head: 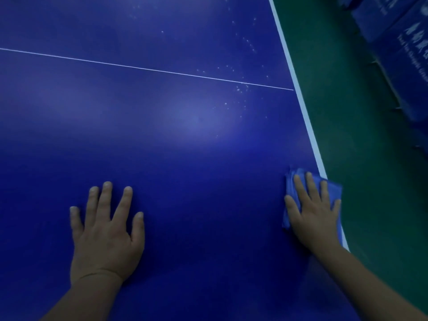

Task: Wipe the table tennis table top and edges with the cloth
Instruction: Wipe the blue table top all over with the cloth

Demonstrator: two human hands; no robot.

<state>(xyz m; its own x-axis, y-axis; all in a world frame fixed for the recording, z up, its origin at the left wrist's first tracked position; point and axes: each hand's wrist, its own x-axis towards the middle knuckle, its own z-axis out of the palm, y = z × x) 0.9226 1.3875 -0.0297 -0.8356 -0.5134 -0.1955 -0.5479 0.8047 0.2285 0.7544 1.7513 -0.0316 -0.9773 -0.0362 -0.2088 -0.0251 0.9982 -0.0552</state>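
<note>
My right hand point(315, 212) presses the blue cloth point(292, 181) at the table point(185, 158) edge, fingers straight; my left hand point(106, 230) lies flat, fingers spread.

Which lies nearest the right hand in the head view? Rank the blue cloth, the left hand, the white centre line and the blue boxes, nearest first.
From the right hand:
1. Blue cloth, directly under its palm at the table's right edge.
2. Left hand, flat on the table top to the left.
3. White centre line, farther up the table.
4. Blue boxes, on the floor at the upper right; close to the line's near end, so 3 and 4 are uncertain.
</note>
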